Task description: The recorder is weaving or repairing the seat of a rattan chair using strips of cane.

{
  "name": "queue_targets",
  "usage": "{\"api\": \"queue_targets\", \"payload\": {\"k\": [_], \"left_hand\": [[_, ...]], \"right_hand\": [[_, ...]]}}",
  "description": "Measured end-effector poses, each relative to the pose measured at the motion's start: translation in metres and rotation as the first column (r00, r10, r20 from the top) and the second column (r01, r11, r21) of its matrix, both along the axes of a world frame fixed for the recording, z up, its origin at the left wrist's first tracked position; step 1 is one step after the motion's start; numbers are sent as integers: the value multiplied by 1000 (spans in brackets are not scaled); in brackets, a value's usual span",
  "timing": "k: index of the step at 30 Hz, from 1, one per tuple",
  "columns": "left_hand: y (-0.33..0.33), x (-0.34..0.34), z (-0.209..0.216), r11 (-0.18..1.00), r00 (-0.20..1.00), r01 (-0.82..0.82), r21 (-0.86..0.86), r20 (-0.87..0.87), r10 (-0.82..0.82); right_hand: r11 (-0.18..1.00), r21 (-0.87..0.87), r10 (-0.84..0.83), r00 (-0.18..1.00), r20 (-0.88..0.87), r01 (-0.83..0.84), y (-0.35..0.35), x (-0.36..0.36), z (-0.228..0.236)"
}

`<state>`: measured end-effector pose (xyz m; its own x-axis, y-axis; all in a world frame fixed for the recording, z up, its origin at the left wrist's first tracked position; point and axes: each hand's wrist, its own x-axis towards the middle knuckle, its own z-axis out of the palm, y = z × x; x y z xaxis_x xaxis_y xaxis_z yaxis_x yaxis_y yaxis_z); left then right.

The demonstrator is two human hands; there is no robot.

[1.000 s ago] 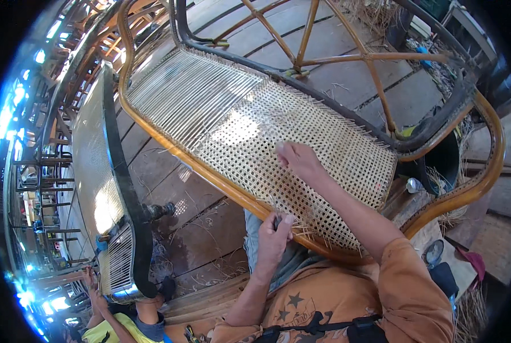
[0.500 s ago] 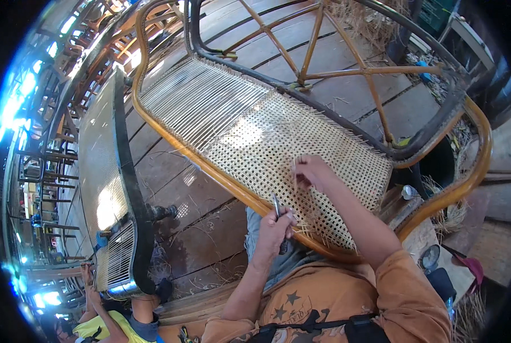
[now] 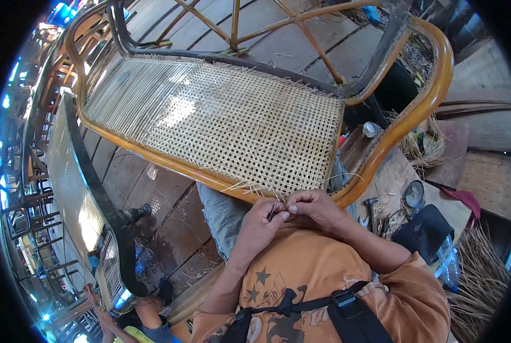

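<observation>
A bench seat of woven cane (image 3: 249,120) in a glossy brown rattan frame (image 3: 152,157) lies in front of me. At its near edge, my left hand (image 3: 259,224) is closed round a slim tool (image 3: 274,210) with a metal tip and dark grip. Pressed up beside it, fingertips nearly touching, my right hand (image 3: 315,210) is closed in a pinch. What lies between its fingers is too small to make out. Loose cane ends (image 3: 249,186) stick out of the weave just beyond both hands. Toward the left end, the seat has only parallel strands.
Crossed rattan poles (image 3: 235,34) rise along the far side. On the left stands another dark-framed cane piece (image 3: 75,166), with a co-worker's arm (image 3: 98,306) at its near end. To my right are a hammer (image 3: 370,207), a round dish (image 3: 414,193) and bundled cane strips (image 3: 478,274).
My right hand has come from over the weave to the near edge, beside my left hand. The view has shifted, so the seat now sits further left and higher.
</observation>
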<state>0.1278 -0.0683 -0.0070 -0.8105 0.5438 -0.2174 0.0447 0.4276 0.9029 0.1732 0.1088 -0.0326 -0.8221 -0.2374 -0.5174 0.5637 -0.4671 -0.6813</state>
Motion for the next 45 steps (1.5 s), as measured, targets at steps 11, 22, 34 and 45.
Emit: {"api": "queue_targets", "payload": {"k": [11,22,34,45], "left_hand": [[14,8,9,998,852,35,-60,523,2],[20,6,11,986,880,166,-29,455,-135],[15,26,-5,982,1000,-6,-190,20,10],[0,30,-18,947,969,-226,-227,52,243]], "right_hand": [[926,-103,-364,931,8,363,31,20,24],[512,670,-197,833,-517,538,78,61,12],[330,542,-125,605,-787,773,62,54,-10],[231,528,143,508,-849,817,52,39,-16]]}}
